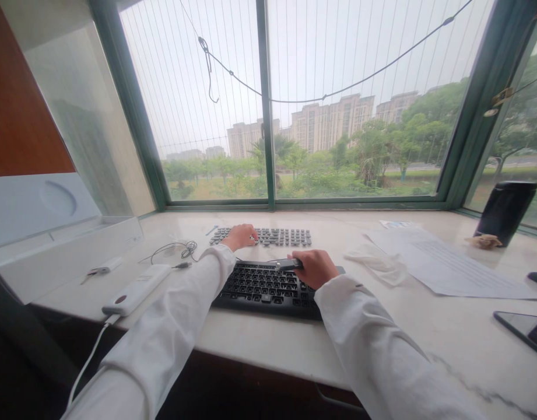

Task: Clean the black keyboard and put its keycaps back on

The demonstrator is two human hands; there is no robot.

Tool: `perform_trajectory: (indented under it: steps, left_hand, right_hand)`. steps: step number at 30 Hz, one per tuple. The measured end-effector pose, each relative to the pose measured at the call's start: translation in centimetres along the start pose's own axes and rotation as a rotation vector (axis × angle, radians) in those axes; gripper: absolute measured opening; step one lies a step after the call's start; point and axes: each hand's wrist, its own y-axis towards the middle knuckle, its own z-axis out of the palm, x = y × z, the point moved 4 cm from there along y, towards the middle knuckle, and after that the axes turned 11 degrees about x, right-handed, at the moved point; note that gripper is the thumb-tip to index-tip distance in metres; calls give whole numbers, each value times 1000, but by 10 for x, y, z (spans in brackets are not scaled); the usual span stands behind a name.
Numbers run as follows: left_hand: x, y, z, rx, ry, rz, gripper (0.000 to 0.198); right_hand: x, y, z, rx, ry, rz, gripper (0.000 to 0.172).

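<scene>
Keys [290, 237] lie in rows at twelve o'clock from the black keyboard [266, 286]. The left hand [241, 237] bends its fingers over them at eleven; I cannot tell whether it grips one. The right hand [316, 268], at two, is closed around a dark tool [289, 265].

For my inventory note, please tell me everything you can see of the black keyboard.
The black keyboard looks like plastic: a wide board with a broad front edge. Most key positions show bare sockets without caps. It lies flat on the pale countertop, in front of the loose keycaps. The right hand, gripping a dark tool, partly hides its right side; contact is unclear.
</scene>
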Motion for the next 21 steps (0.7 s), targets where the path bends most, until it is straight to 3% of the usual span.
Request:
perform_trajectory:
  steps: [6, 14, 21]
  left_hand:
    - [-12, -1, -4, 5, -19, 48, 32]
    - [-22, 7, -1, 76, -51, 17, 32]
    - [-28, 3, -4, 63, -79, 12, 32]
  right_hand:
    - [1, 0, -1, 3, 0, -5, 32]
    - [0, 0, 0, 0, -10, -1, 33]
    - [0, 0, -2, -4, -14, -18, 32]
